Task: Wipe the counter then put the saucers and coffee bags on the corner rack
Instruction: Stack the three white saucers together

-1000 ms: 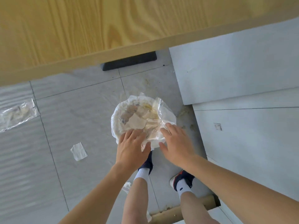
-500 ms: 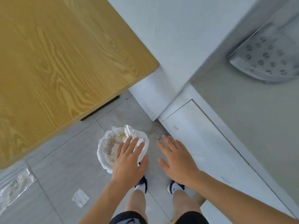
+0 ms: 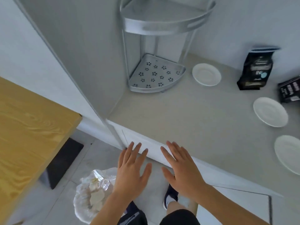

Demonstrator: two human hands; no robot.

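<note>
A grey counter [image 3: 186, 114] fills the right of the view. In its back corner stands a silver two-tier corner rack [image 3: 155, 73] with nothing on its shelves. Three white saucers lie on the counter: one beside the rack [image 3: 206, 74], one farther right [image 3: 270, 111], one at the right edge [image 3: 288, 153]. A black coffee bag [image 3: 254, 70] stands upright behind them, and a second black bag [image 3: 289, 91] lies at the right edge. My left hand [image 3: 132, 168] and my right hand [image 3: 180, 168] hover in front of the counter's edge, fingers spread, holding nothing.
A bin lined with a clear bag [image 3: 92, 194] holds crumpled paper on the tiled floor, below my left hand. A wooden table [image 3: 29, 135] stands at the left. White cabinet fronts [image 3: 235, 207] run under the counter.
Both hands have lifted away from the bin bag and now hover in front of the counter edge. The view has swung up from the floor to the counter, rack, saucers and bags.
</note>
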